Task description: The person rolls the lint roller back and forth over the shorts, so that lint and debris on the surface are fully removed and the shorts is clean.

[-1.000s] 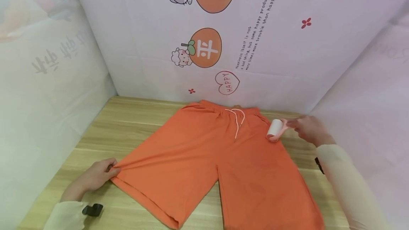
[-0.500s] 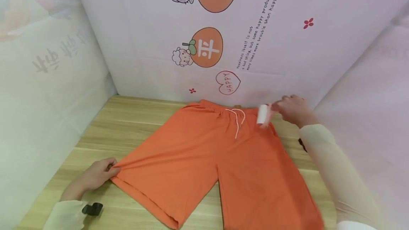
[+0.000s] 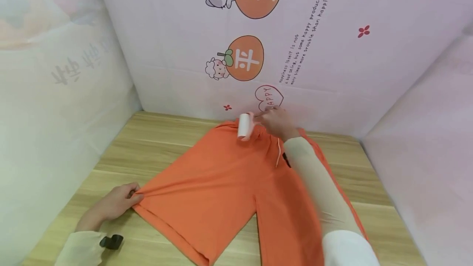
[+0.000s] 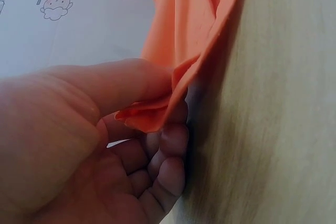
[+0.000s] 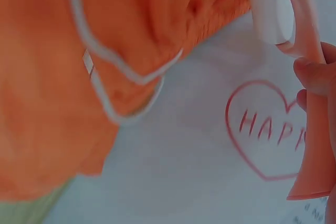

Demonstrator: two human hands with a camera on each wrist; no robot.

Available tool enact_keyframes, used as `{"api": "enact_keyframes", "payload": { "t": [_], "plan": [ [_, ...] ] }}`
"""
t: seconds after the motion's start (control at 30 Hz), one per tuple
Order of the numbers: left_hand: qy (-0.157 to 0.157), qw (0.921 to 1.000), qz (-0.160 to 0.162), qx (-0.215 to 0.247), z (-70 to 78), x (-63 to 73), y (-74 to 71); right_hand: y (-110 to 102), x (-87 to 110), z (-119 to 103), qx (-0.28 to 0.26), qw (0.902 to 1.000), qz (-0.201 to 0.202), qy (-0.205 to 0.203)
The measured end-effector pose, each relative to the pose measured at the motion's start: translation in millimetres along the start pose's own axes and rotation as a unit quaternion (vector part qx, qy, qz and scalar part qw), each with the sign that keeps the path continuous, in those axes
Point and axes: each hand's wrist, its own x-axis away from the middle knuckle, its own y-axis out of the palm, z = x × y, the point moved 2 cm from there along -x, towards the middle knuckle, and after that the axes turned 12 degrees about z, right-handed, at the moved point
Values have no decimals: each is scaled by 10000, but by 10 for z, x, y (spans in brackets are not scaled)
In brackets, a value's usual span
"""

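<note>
A pair of orange shorts lies spread over the wooden table, its waistband towards the back wall. My left hand pinches the outer corner of the left leg's hem between thumb and fingers; in the left wrist view the thumb presses the folded hem from above. A lint roller with a white roll and pink handle is gripped by my right hand, near the left part of the waistband. White drawstrings show in the right wrist view. My right forearm covers much of the right leg.
A white printed sheet stands as a wall right behind the waistband. Side walls of similar sheet rise at left and right. Bare wood of the table shows left of the shorts.
My right hand has carried the lint roller from the shorts' right side across the waistband to the left. My left hand keeps its pinch on the hem. The head view has shifted slightly.
</note>
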Motion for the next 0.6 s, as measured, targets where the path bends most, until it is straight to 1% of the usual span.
{"api": "enact_keyframes", "payload": {
  "t": [0.1, 0.17, 0.33, 0.4, 0.47, 0.6],
  "plan": [
    [18, 10000, 18, 16, -5, -15, 0, 134, -119, -137, 24, 9999, 21, 169],
    [17, 10000, 3, 54, -10, -15, 4, 194, -158, -222, 80, 9995, -79, 302],
    [15, 10000, -2, 76, -37, -25, 12, 330, -144, -324, 320, 9979, -198, 529],
    [30, 10000, 39, 42, -47, -28, 17, 375, -105, -314, 405, 9970, -230, 614],
    [61, 9999, 85, 13, -53, -28, 23, 399, -57, -280, 437, 9955, -347, 770],
    [40, 9999, 105, -15, -60, -17, 33, 402, 66, -132, 376, 9922, -536, 1058]
  ]
}}
